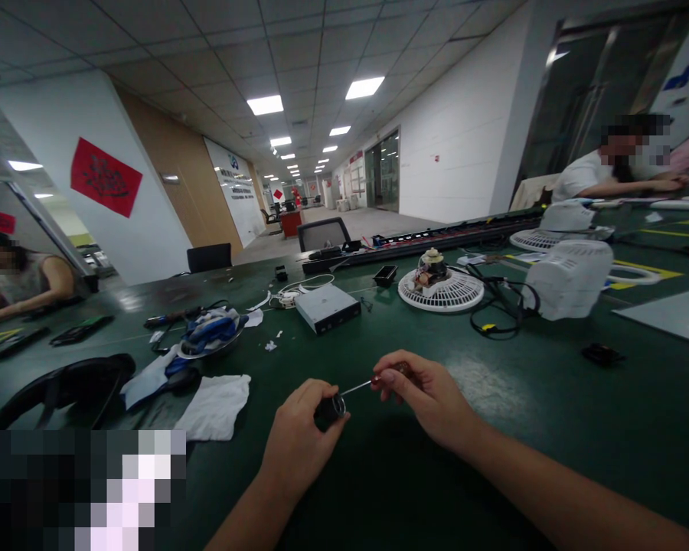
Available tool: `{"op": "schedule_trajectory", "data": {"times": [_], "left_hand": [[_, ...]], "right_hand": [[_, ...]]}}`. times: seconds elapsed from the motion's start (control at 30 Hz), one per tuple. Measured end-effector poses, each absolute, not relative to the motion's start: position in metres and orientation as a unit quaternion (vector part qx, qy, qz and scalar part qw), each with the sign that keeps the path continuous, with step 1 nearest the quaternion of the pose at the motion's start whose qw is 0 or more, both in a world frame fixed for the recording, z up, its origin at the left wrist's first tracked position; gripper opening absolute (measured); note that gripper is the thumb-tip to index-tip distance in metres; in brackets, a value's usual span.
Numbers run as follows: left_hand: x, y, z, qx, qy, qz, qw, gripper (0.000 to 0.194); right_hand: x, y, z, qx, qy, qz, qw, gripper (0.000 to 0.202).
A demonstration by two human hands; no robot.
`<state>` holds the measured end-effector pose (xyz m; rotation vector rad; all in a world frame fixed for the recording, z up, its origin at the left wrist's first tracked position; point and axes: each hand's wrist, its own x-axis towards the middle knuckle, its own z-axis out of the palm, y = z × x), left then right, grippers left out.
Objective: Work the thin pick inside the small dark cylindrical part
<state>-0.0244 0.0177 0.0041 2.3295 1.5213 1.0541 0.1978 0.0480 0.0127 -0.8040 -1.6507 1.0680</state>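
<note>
My left hand (304,428) is closed around a small black cylindrical part (331,410) with a shiny ring at its open end. That end faces right, and the fingers cover much of the part. My right hand (422,386) grips the reddish-brown handle of a screwdriver (357,388). Its thin metal shaft points left, with the tip at the rim of the black part; whether it goes inside I cannot make out. Both hands are above the green tabletop (379,490), near its front.
Beyond my hands lies a silver disc drive (328,306). To its right are a white fan grille with a motor (441,289), a black cable (497,306) and a white housing (571,279). A white cloth (217,407) and blue-white gloves (212,327) lie left. People sit at both sides.
</note>
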Motion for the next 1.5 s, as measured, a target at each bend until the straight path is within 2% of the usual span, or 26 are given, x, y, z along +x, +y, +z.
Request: {"op": "schedule_trajectory", "data": {"times": [0.23,0.37,0.57,0.97,1.5], "left_hand": [[-0.022,0.0177,0.0042,0.792,0.496,0.35,0.075,0.026],[-0.022,0.0178,0.0045,0.791,0.491,0.359,0.064,0.024],[-0.0238,0.017,0.0025,0.793,0.49,0.357,0.063,0.024],[-0.0227,0.0173,0.0041,0.779,0.505,0.366,0.059,0.024],[-0.0216,0.0142,0.0069,0.782,0.492,0.379,0.054,0.022]], "right_hand": [[0.2001,0.05,0.0139,-0.315,-0.678,0.464,0.475,0.027],[0.2,0.0479,0.0155,-0.324,-0.683,0.427,0.496,0.025],[0.1975,0.045,0.0181,-0.319,-0.685,0.445,0.481,0.028],[0.1971,0.0428,0.0177,-0.348,-0.707,0.374,0.489,0.022],[0.1973,0.0419,0.0185,-0.341,-0.704,0.377,0.495,0.024]]}}
